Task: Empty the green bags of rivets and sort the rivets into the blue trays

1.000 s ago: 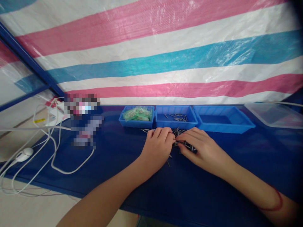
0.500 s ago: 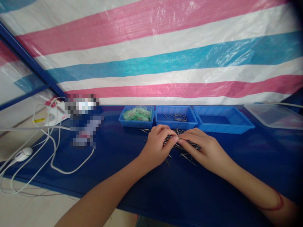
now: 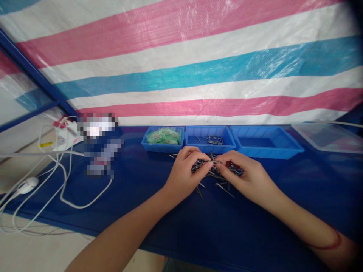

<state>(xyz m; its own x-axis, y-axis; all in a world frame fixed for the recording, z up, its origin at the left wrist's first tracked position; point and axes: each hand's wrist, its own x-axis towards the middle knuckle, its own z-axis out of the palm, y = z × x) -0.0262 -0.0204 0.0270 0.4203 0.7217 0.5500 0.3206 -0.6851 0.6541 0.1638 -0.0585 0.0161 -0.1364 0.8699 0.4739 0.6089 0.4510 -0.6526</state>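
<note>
Over a loose pile of thin metal rivets (image 3: 217, 175) on the blue table, my two hands almost meet. My left hand (image 3: 188, 170) is closed, its thumb and forefinger pinching a small bunch of rivets (image 3: 214, 161) that lies level. At the other end of the bunch, the curled thumb and fingers of my right hand (image 3: 245, 172) are closed on the tips. How many rivets are held is too small to tell. A few strays lie at the near side of the pile.
Behind the pile stand three blue bins: the left one (image 3: 144, 146) holds green-tinted packets (image 3: 164, 136), the middle one (image 3: 210, 149) loose rivets. The right bin (image 3: 269, 152) adjoins them. A clear plastic sheet or lid (image 3: 326, 138) lies far right; white cables (image 3: 66, 189) loop at left.
My right hand has drawn slightly up and right, and its fingers have parted a little from the left hand's. The bunch of rivets now shows between them.
</note>
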